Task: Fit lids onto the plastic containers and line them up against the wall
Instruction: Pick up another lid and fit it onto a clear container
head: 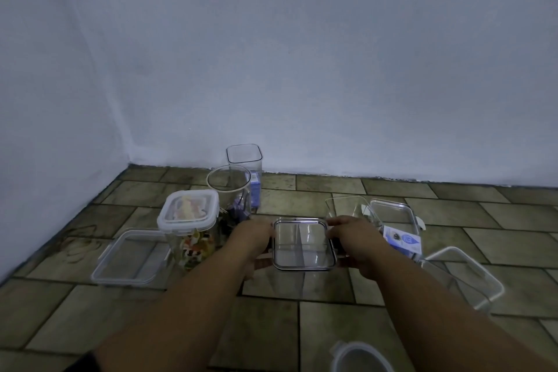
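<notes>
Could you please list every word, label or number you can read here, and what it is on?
Blue-and-white label at the right: print too blurred to read.
Purple-blue label seen through the tall square container: too blurred to read.
No other text shows.

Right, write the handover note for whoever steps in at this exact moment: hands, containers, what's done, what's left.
Hands: left hand and right hand each grip a side of the dark-rimmed lid, mid-floor. I cannot tell whether it is clipped down.
Done: the white-lidded container is closed, but it stands away from the wall.
Left: the round jar, the tall square tub nearest the wall and the open tub on the right have no lids. Loose: flat lid at left, clear lid at right, round lid near you. There is no row along the wall yet.
</notes>
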